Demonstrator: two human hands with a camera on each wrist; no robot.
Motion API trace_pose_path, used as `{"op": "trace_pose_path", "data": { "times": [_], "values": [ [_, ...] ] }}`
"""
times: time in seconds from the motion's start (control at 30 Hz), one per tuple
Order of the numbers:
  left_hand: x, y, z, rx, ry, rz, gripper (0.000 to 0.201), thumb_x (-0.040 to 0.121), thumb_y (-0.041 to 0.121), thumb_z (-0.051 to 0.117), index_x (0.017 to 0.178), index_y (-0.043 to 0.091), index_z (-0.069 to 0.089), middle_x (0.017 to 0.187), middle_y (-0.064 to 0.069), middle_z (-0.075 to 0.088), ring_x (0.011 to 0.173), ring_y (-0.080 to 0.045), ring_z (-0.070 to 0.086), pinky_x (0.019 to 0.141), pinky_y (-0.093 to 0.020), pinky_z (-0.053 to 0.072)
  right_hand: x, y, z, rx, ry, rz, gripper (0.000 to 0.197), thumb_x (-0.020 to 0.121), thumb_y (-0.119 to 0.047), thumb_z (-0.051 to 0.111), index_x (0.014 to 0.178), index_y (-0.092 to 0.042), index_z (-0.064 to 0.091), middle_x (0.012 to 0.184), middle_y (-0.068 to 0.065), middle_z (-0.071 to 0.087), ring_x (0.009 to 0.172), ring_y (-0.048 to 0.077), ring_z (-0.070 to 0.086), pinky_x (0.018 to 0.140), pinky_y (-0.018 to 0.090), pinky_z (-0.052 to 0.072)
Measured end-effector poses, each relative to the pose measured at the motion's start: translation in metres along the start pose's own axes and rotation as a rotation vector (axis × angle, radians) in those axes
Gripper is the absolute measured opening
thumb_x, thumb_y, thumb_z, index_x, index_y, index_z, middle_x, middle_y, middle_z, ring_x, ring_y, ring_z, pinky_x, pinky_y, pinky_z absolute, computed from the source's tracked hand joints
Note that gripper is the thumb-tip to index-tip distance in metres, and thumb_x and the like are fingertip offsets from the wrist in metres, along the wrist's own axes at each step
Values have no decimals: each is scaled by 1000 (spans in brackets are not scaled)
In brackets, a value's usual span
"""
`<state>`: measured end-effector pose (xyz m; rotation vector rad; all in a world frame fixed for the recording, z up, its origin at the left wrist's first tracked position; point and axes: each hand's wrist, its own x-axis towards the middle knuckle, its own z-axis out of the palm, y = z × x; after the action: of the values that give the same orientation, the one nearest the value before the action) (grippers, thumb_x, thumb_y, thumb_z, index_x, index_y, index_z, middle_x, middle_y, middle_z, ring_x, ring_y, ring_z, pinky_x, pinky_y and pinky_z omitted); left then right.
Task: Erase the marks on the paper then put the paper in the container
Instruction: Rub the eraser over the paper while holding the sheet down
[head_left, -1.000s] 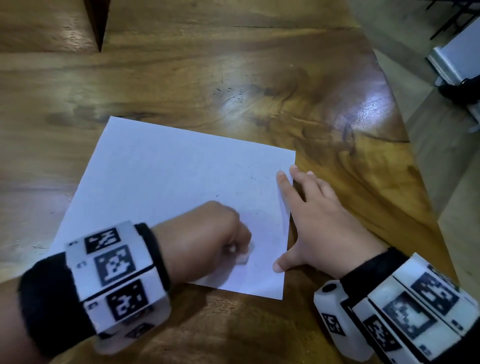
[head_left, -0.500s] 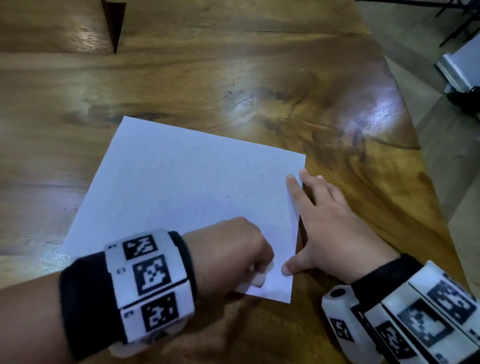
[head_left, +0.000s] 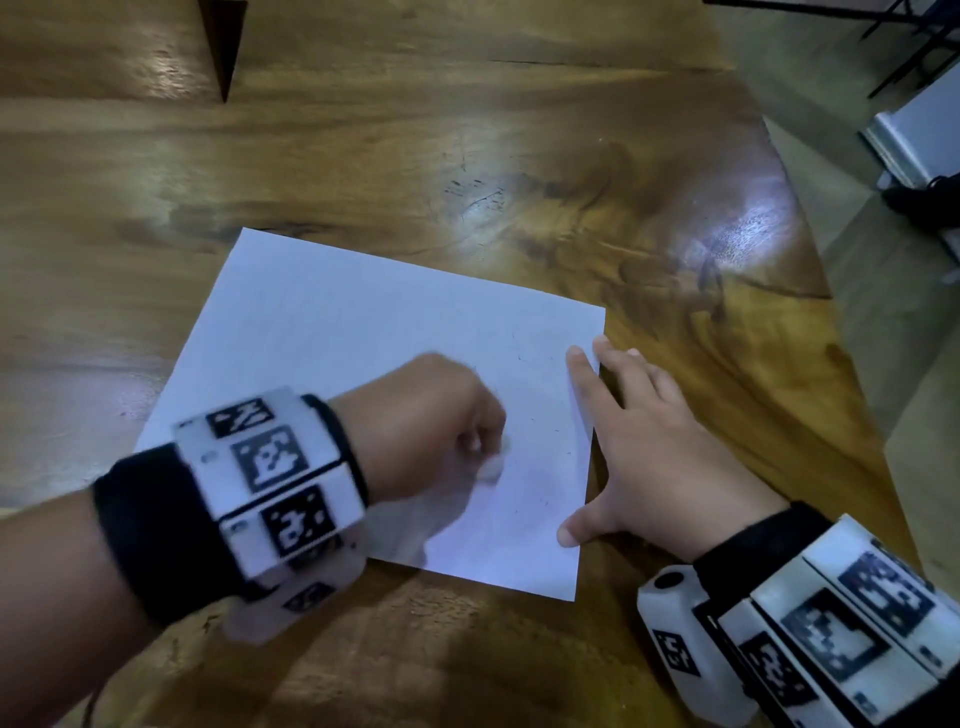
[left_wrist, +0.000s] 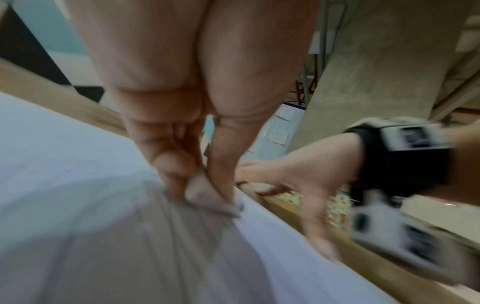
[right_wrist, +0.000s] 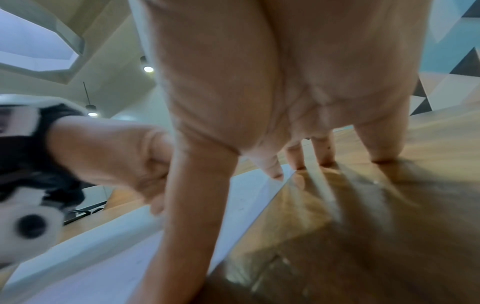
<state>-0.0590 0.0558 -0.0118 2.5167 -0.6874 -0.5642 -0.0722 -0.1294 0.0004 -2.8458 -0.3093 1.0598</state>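
Note:
A white sheet of paper (head_left: 363, 343) lies flat on the wooden table (head_left: 467, 130), with a few small dark specks near its right side. My left hand (head_left: 431, 421) is curled over the paper's lower right part and pinches a small white eraser (head_left: 493, 465), whose tip touches the sheet. The left wrist view shows the eraser (left_wrist: 205, 191) held between thumb and fingers on the paper (left_wrist: 64, 164). My right hand (head_left: 649, 447) lies flat with spread, straight fingers, forefinger and thumb on the paper's right edge, the other fingers on the wood. No container is in view.
The table's right edge (head_left: 831, 332) runs diagonally, with floor beyond it. A dark wedge-shaped gap (head_left: 223, 41) cuts into the tabletop at the far left. A grey-white object (head_left: 919, 140) and a dark shoe (head_left: 924, 205) are on the floor at the far right.
My left hand with the eraser slid down toward the paper's near edge, then back up and slightly right. The right hand stayed pressed on the paper's right edge.

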Motion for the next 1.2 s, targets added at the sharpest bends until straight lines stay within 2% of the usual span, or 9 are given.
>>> {"op": "trace_pose_path", "data": {
  "times": [0.1,0.2,0.37,0.57,0.67,0.77,0.97,1.1,1.2],
  "values": [
    [29,-2,-17,25,161,-100,14,75,19,64,85,13,69,70,3,52,70,-16,45,51,-20,26,1,0,1,1,1,3,141,53,-52,84,147,-27,-19,152,-9,-26,142,17,-20,118,42,12],
    [9,-5,-5,-10,149,-40,7,71,21,65,72,15,67,64,5,49,63,-17,45,49,-18,25,1,1,1,2,-2,5,142,53,-52,84,147,-27,-19,152,-10,-26,142,17,-20,118,41,13],
    [-44,2,19,-196,-147,-59,10,77,11,60,80,18,66,75,12,55,68,-5,56,65,-20,43,0,0,0,4,-5,2,141,54,-51,84,147,-27,-19,152,-9,-26,142,18,-20,118,41,13],
    [8,-1,-1,-78,143,-77,7,75,22,66,78,16,69,67,8,49,67,-11,43,53,-2,26,1,0,1,-2,-6,7,142,54,-52,84,147,-26,-20,152,-9,-27,141,18,-21,118,41,10],
    [-14,3,10,-118,48,-14,8,72,19,60,65,16,62,63,7,49,61,-16,48,53,-9,33,0,1,0,3,-10,4,142,53,-52,84,147,-27,-19,152,-9,-27,142,18,-20,118,41,10],
    [-43,5,24,-189,-123,-15,9,75,13,56,70,17,61,74,9,54,72,-19,61,69,-27,49,0,0,0,7,-9,-2,141,54,-51,84,147,-26,-20,152,-9,-26,142,18,-21,118,41,10],
    [1,9,5,-105,49,-53,10,77,16,61,83,18,69,76,6,52,73,-12,49,68,-20,33,0,0,0,1,-11,-2,142,54,-51,84,147,-26,-21,152,-9,-27,142,18,-21,118,41,10],
    [-23,10,25,-96,-89,1,6,74,14,60,69,16,62,71,6,53,71,-17,57,65,-26,40,0,1,1,6,-3,-10,141,53,-52,84,147,-27,-19,152,-9,-26,141,18,-20,118,42,10],
    [-45,9,36,-95,-148,24,4,78,18,60,77,16,64,71,7,54,77,-13,62,74,-27,49,0,0,0,0,-11,-9,140,55,-52,83,147,-27,-20,152,-9,-27,141,18,-21,118,42,12]
  ]
}}
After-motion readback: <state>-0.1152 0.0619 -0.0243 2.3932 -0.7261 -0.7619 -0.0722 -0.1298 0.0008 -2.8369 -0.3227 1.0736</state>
